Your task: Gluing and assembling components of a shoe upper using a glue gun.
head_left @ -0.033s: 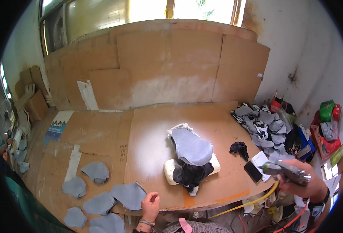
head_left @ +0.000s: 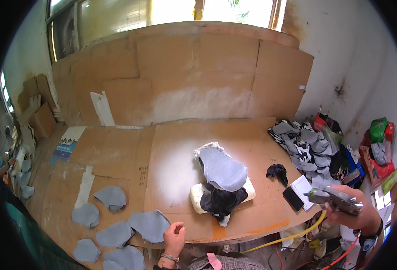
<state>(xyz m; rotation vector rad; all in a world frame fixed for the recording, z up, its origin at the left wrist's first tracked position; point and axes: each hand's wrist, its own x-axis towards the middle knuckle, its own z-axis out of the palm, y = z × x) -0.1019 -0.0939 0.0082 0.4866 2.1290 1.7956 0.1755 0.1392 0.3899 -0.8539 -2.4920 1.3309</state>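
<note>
Landmark: cream-white, round-cornered block (head_left: pixel 196 200). Silver metal spray gun with green-ringed nozzle (head_left: pixel 338 200): well right of block, wrapped in the fingers of the right hand (head_left: pixel 364 216). Nozzle points left, toward the block's side; long axis runs nearly crosswise, nozzle end slightly higher in view. Orange-red hose (head_left: pixel 345 253) below its handle.

Left hand (head_left: pixel 174 235): left of and nearer the wearer than block; fingers curled together, beside the corner of a grey, rounded fabric piece (head_left: pixel 149 226). Cannot tell whether it pinches that edge.

On block: black crumpled cloth (head_left: pixel 221 202), with large grey tongue-shaped fabric piece (head_left: pixel 225 168) above, long axis slanting from far left to near right.

Between block and gun: black flat phone (head_left: pixel 293 199), partly over white paper pad (head_left: pixel 301 188). Farther right, beyond block: heap of grey, black and white fabric pieces (head_left: pixel 306 148).
</note>
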